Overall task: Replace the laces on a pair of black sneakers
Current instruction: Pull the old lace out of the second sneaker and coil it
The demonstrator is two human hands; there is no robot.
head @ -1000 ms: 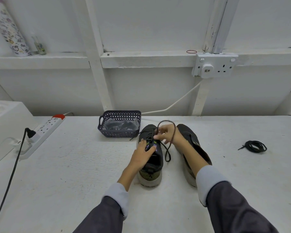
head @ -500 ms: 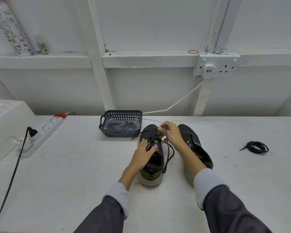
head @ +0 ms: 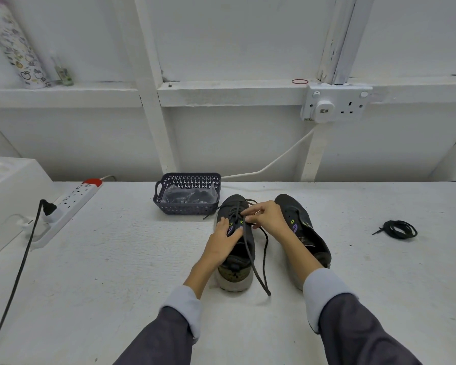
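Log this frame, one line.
lacing left sneaker | left hand: holds it | right hand: pinches lace at eyelets | right sneaker: no lace visible | spare lace: coiled on table

Two black sneakers sitting side by side, toes pointing away, upright on pale soles. The left sneaker (head: pixel 236 262) has little green and purple eyelet tabs and an olive heel patch. Its black lace (head: pixel 250 255) is only threaded through the front eyelets; the long loose end runs back over the shoe and flops onto the table by the heel. The right sneaker (head: pixel 304 230) has no lace in it, same coloured tabs. A spare lace (head: pixel 401 229), black and coiled up, lies well off to the right.
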